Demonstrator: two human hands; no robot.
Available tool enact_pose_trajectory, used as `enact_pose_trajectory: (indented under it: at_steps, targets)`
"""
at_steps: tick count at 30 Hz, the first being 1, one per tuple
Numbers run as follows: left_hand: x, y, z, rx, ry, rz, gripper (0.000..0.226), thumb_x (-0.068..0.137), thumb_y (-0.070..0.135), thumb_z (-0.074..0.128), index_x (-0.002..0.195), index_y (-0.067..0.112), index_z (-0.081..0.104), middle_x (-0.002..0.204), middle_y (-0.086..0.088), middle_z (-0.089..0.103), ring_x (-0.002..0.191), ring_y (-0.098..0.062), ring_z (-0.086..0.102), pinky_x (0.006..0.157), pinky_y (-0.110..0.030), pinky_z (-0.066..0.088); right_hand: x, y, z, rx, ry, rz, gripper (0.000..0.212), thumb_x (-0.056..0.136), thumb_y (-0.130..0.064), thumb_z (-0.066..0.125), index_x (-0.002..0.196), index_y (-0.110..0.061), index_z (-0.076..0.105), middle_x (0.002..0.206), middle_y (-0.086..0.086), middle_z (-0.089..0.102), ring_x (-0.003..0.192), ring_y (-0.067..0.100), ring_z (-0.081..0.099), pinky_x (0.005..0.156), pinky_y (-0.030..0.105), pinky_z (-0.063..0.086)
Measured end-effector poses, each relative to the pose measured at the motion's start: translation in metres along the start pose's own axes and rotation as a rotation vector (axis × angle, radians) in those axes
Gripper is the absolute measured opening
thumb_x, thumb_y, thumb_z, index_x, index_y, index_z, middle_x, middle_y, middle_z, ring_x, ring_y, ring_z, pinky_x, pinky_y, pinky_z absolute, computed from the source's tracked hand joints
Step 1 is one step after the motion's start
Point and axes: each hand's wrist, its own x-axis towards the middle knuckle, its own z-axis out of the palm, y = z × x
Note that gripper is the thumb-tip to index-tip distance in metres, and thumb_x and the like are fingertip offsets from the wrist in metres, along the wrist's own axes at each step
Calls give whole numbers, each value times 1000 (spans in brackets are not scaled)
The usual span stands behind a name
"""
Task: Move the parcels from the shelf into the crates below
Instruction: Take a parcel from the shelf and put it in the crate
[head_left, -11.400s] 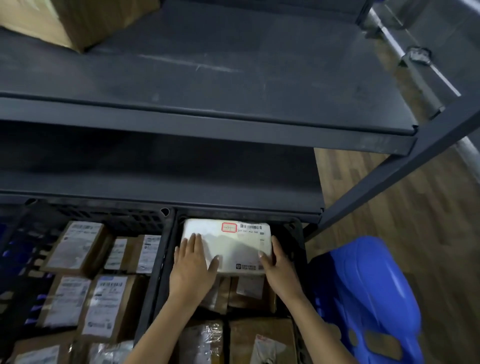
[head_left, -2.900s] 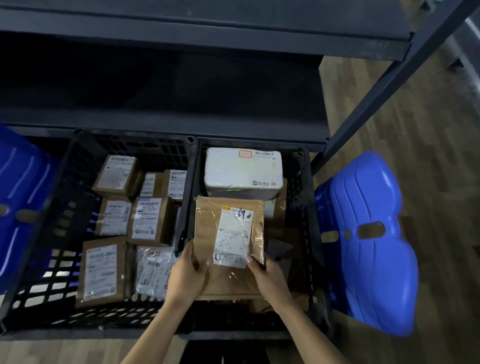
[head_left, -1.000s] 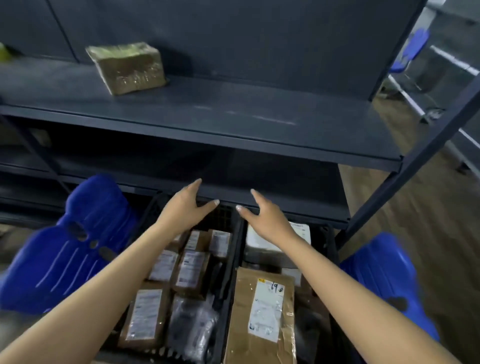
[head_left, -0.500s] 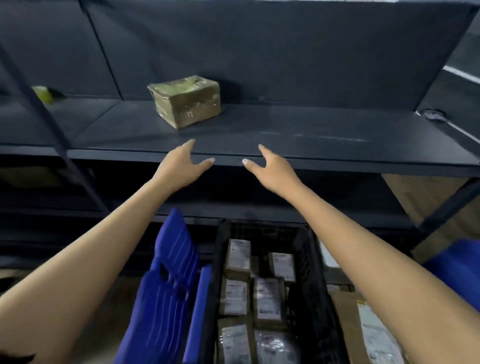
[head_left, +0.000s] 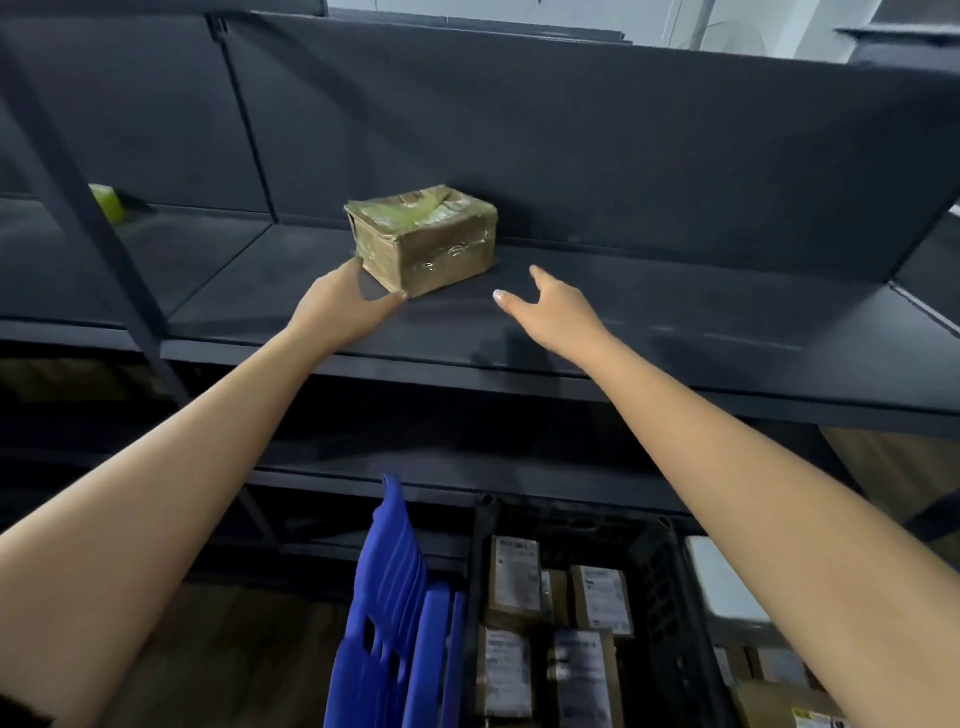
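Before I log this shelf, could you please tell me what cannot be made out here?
Head view only:
Small yellow-green object at the dark metal shelf's far left: too small and blurred to identify.
Labels on the brown cardboard parcels in the black plastic crate: too small to read.
White parcel at lower right: mostly hidden by the right forearm.
Taped brown cardboard box: rear faces turned away.
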Motion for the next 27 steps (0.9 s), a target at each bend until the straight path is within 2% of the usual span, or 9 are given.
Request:
enact_pose_trajectory:
  at_steps: [8,13,16,18,20,23,25,27]
  targets:
    - [80,-20,31,-28,-3,-103,67,85,48,62,136,9,44,132,-13,57,122,-34,50,79,-30,35,100,18,23,-67,-37,-18,85,89,-60,51,153,-16,18,159,3,23,146,22,23,111,36,27]
    - [125,-31,57,-40,-21,-112,66,85,44,64,140,16,41,132,-13,57,121,-35,51,86,-35,40,156,32,35,-90,-18,-30,89,88,-58,54,153,-11,15,160,5,19,146,22,22,112,35,26]
    - [144,-38,71,-55,-36,-120,80,83,43,66,148,20,26,135,-10,55,122,-34,51,83,-32,38,184,37,40,-100,-17,-45,92,87,-58,56,153,-10,15,160,7,20,145,24,23,111,35,27]
    - [153,-42,79,-89,-28,-123,88,81,41,68,151,23,16,138,-6,53,125,-32,49,87,-33,39,201,40,42,-104,-16,-55,93,86,-58,58,153,-9,15,160,7,20,145,24,23,112,35,27]
    - [160,-47,85,-119,18,-146,88,78,40,70,149,23,20,135,-5,56,124,-32,51,90,-33,40,216,42,47,-107,-14,-64,94,86,-56,60,153,-8,15,160,8,20,145,24,23,112,35,26]
    - [170,-58,90,-128,90,-167,80,77,36,72,144,19,31,125,-6,62,118,-32,55,85,-31,40,236,44,54,-66,-31,-55,96,84,-55,64,153,-9,15,159,7,23,145,24,25,111,33,28]
    - [176,-66,89,-133,110,-171,71,78,35,71,139,17,40,119,-5,65,113,-30,58,79,-28,41,245,45,60,-10,-48,-56,95,83,-53,66,153,-10,18,156,6,30,142,23,31,106,29,31]
    - [181,-71,88,-149,120,-182,63,79,35,71,134,15,47,115,-5,66,110,-28,59,78,-27,42,251,45,66,29,-54,-91,84,84,-48,67,150,-12,29,148,5,44,135,23,42,97,25,35]
